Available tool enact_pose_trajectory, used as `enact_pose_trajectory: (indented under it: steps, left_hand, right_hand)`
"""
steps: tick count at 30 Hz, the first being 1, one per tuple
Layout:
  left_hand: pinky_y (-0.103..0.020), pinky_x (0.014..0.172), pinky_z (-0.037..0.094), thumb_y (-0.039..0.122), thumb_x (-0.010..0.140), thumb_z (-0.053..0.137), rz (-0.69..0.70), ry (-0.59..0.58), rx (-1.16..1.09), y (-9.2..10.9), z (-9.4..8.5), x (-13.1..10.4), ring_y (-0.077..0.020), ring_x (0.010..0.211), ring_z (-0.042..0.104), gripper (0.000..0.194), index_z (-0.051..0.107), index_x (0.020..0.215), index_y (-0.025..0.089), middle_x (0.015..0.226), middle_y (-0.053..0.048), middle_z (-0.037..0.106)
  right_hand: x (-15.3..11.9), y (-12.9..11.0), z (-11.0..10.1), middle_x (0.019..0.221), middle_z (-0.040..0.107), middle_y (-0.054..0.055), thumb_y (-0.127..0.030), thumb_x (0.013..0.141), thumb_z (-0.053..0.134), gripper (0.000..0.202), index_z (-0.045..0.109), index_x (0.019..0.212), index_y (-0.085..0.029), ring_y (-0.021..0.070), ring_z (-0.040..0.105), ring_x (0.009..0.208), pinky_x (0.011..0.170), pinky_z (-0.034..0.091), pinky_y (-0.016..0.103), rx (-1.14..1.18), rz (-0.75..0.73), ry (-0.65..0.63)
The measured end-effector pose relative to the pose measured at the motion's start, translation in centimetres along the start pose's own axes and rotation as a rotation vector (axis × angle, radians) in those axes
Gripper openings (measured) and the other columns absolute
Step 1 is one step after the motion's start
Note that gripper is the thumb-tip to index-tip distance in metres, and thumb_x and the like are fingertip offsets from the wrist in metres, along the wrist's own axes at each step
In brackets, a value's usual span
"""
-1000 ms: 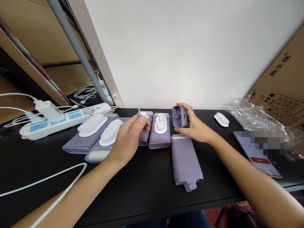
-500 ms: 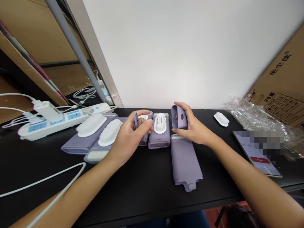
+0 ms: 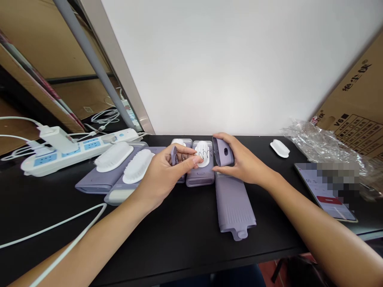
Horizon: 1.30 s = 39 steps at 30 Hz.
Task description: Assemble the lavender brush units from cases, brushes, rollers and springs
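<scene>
My left hand (image 3: 167, 169) grips a small purple piece (image 3: 174, 155) and pinches one end of a thin metal spring (image 3: 204, 154). Between my right thumb and fingers is a hollow purple cap (image 3: 224, 152); my right hand (image 3: 243, 159) holds it with its opening turned left, where the spring reaches. Below that cap lies a purple case (image 3: 235, 201) with a tab at its near end. A purple case with a white brush (image 3: 202, 154) stands behind the spring. More purple cases (image 3: 101, 180) with white brushes (image 3: 139, 165) are at the left.
A white power strip (image 3: 85, 145) with plugs and cables stands at the left. One loose white brush (image 3: 279, 148), a phone (image 3: 326, 195), clear plastic wrap (image 3: 323, 145) and a cardboard box (image 3: 359, 91) are at the right. A white wall (image 3: 224, 71) rises behind the black table (image 3: 179, 239).
My left hand has moved right and my right hand slightly left, so the spring end is now close to the cap's opening. The cap has turned a little.
</scene>
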<state>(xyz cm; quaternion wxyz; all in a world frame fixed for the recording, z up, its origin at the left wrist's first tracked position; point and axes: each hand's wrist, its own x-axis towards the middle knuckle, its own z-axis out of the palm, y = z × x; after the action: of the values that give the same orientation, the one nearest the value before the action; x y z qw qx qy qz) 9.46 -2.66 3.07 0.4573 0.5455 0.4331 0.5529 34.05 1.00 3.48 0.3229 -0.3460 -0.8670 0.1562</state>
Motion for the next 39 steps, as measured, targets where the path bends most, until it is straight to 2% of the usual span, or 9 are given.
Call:
enact_pose_trajectory:
  steps: [4, 9, 14, 21, 27, 30, 33, 36, 39]
  left_hand:
    - [-0.032, 0.074, 0.055, 0.05, 0.072, 0.096, -0.02, 0.003, 0.026, 0.4, 0.1, -0.4, -0.0209, 0.082, 0.074, 0.042, 0.074, 0.092, 0.02, 0.084, -0.004, 0.079]
    - [-0.032, 0.077, 0.054, 0.048, 0.074, 0.095, 0.032, 0.049, 0.054, 0.5, -0.1, -0.4, -0.0202, 0.084, 0.073, 0.039, 0.075, 0.093, 0.021, 0.083, -0.002, 0.078]
    - [-0.034, 0.077, 0.054, 0.048, 0.074, 0.094, 0.027, 0.063, 0.056, 0.8, -0.2, -0.3, -0.0212, 0.082, 0.072, 0.038, 0.075, 0.094, 0.021, 0.082, -0.002, 0.077]
    - [-0.033, 0.074, 0.053, 0.046, 0.074, 0.094, -0.001, 0.031, 0.074, 0.7, -0.1, -0.3, -0.0209, 0.081, 0.071, 0.037, 0.073, 0.092, 0.021, 0.08, -0.002, 0.076]
    - [-0.031, 0.072, 0.052, 0.048, 0.079, 0.091, 0.015, 0.003, 0.059, 0.4, 0.0, -0.3, -0.0197, 0.081, 0.07, 0.037, 0.071, 0.095, 0.022, 0.083, -0.002, 0.077]
    - [-0.03, 0.071, 0.051, 0.052, 0.082, 0.089, -0.001, -0.033, 0.054, 0.2, 0.0, -0.3, -0.0184, 0.08, 0.069, 0.04, 0.071, 0.102, 0.022, 0.086, -0.003, 0.078]
    - [-0.03, 0.075, 0.053, 0.057, 0.085, 0.085, -0.013, -0.072, 0.061, 0.1, 0.0, -0.3, -0.0187, 0.082, 0.07, 0.05, 0.069, 0.119, 0.023, 0.09, -0.004, 0.079]
    - [-0.033, 0.078, 0.056, 0.064, 0.09, 0.075, -0.01, -0.128, 0.121, 0.4, -0.1, -0.4, -0.0218, 0.087, 0.071, 0.061, 0.064, 0.134, 0.023, 0.094, -0.005, 0.08]
    - [-0.039, 0.082, 0.057, 0.064, 0.096, 0.066, 0.067, -0.197, 0.336, 0.5, -0.2, -0.8, -0.0256, 0.092, 0.072, 0.057, 0.065, 0.137, 0.023, 0.1, -0.007, 0.079]
  right_hand:
    - [-0.1, 0.0, 0.4, 0.162, 0.051, 0.01, -0.037, 0.091, 0.08, 0.08, 0.037, 0.16, -0.039, 0.0353, 0.057, 0.143, 0.118, 0.051, 0.061, -0.018, 0.002, -0.067]
    - [0.0, 0.0, 0.3, 0.165, 0.047, 0.011, -0.042, 0.09, 0.083, 0.085, 0.036, 0.161, -0.036, 0.0358, 0.049, 0.153, 0.125, 0.044, 0.059, -0.019, -0.053, 0.048]
    - [0.0, -0.8, 0.6, 0.161, 0.051, 0.009, -0.04, 0.091, 0.08, 0.078, 0.039, 0.158, -0.038, 0.0352, 0.054, 0.147, 0.123, 0.045, 0.06, -0.003, -0.048, -0.015]
    - [0.1, -0.6, 0.5, 0.166, 0.047, 0.009, -0.04, 0.09, 0.082, 0.083, 0.037, 0.16, -0.038, 0.035, 0.047, 0.154, 0.128, 0.039, 0.06, 0.012, -0.018, 0.05]
    - [0.3, -0.8, 0.2, 0.171, 0.039, 0.009, -0.052, 0.093, 0.076, 0.081, 0.036, 0.161, -0.032, 0.0322, 0.04, 0.157, 0.131, 0.036, 0.052, 0.232, 0.103, 0.059]
    - [0.6, -0.7, 0.3, 0.156, 0.053, 0.008, -0.055, 0.102, 0.062, 0.058, 0.045, 0.152, -0.031, 0.0272, 0.055, 0.14, 0.123, 0.045, 0.048, 0.335, 0.142, 0.159]
    - [1.0, 0.0, 0.2, 0.127, 0.064, 0.005, -0.054, 0.1, 0.064, 0.053, 0.049, 0.146, -0.032, 0.0212, 0.066, 0.106, 0.095, 0.059, 0.039, 0.448, 0.247, 0.281]
    - [1.4, 1.2, -0.7, 0.104, 0.067, 0.0, -0.052, 0.096, 0.068, 0.052, 0.05, 0.142, -0.036, 0.0159, 0.064, 0.079, 0.067, 0.056, 0.028, 0.583, 0.415, 0.435]
    - [1.6, 2.8, -2.1, 0.093, 0.069, -0.003, -0.049, 0.094, 0.069, 0.045, 0.055, 0.134, -0.034, 0.0133, 0.063, 0.068, 0.057, 0.049, 0.023, 0.651, 0.54, 0.584]
